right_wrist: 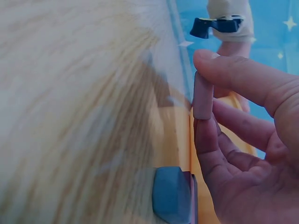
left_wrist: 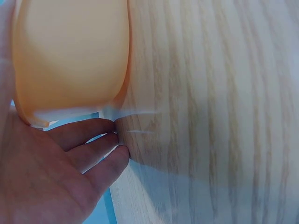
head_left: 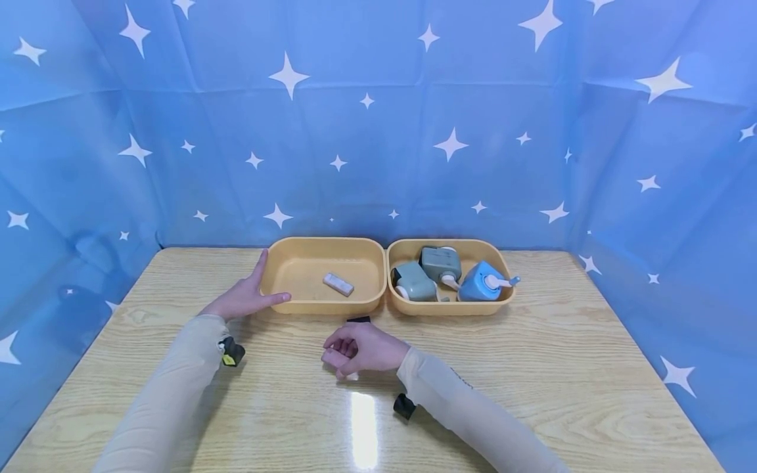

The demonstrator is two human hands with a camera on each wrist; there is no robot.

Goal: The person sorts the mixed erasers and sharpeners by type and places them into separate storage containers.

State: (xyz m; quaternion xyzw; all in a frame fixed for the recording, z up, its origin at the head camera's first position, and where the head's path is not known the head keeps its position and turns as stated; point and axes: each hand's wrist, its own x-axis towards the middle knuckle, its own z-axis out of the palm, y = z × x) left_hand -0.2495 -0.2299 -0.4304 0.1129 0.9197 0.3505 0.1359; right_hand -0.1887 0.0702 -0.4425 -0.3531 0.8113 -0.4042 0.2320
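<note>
Pink, a small block [head_left: 334,359] is pinched by the right hand [head_left: 368,348], thumb and fingers closed to its width, just in front of the yellow tray [head_left: 322,307]. At that tray's left end, the left hand [head_left: 245,297] has loosely spread fingers, thumb over the rim. Inside the tray, right of its middle, lies a pale block [head_left: 338,284]. Just to the tray's right, a second tray [head_left: 449,309] holds two grey-green bottles [head_left: 417,282] and a blue bottle [head_left: 478,282]. Before the yellow tray, a dark item [head_left: 358,320] is too hidden to identify.
</note>
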